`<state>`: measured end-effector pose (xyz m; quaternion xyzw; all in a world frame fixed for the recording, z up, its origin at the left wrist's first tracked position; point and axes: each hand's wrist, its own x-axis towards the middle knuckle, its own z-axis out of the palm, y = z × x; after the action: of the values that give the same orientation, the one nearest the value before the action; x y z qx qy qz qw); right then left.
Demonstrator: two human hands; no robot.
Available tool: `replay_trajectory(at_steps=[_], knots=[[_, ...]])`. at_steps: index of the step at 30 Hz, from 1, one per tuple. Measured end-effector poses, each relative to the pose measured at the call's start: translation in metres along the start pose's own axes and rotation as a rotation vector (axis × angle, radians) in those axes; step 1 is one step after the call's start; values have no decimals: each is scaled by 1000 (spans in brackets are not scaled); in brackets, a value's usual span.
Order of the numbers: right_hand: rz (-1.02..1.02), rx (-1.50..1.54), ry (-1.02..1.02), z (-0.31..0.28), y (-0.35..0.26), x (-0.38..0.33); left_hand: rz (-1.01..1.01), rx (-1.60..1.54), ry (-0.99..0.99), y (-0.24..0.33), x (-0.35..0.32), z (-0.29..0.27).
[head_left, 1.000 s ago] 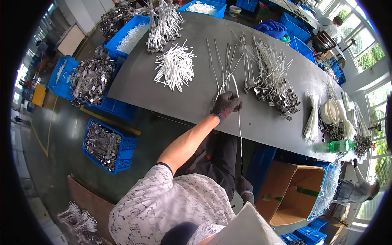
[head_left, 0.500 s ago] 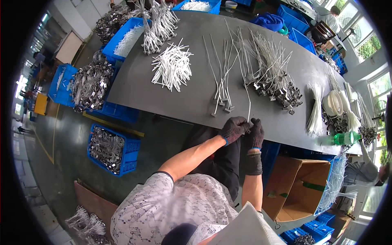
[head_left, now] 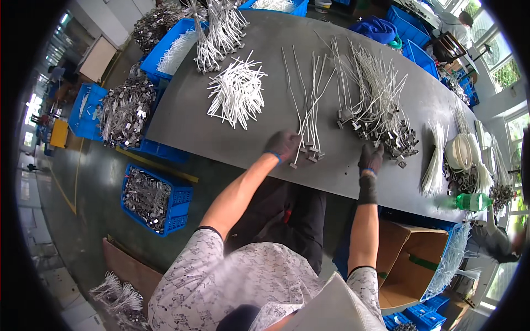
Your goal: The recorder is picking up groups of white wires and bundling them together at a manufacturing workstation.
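Looks like smooth grey metal with a soft sheen on the table (head_left: 182, 121). Appears as slick white plastic in the short tubes (head_left: 237, 91), as thin, pale strands in the wires (head_left: 378, 88), with shiny metal at the clips (head_left: 389, 135). Reads as dark, rough cloth on the gloves (head_left: 283, 145), as matt fabric on the shirt (head_left: 259, 270). Shows blue plastic in the crate (head_left: 179, 205), glossy see-through green plastic in the bottle (head_left: 470, 202), dull brown cardboard in the box (head_left: 391, 248).
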<state>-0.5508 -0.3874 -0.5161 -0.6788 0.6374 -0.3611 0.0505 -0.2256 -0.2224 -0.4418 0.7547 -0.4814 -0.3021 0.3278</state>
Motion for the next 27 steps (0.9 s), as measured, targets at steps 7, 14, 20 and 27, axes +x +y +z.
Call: replay_trajectory(at_steps=[7,14,20,27], knots=[[318,147,-254,42,48,48,-488,474,534,-105,27,-75],[488,522,-260,-43,43,-17,-524,571,273,-141,55,-81],[527,597,-756,-132,0,-110,-549,530,166,-132,68,-85],[583,339,-976,-183,54,-274,-271,891,140,-201,64,-86]])
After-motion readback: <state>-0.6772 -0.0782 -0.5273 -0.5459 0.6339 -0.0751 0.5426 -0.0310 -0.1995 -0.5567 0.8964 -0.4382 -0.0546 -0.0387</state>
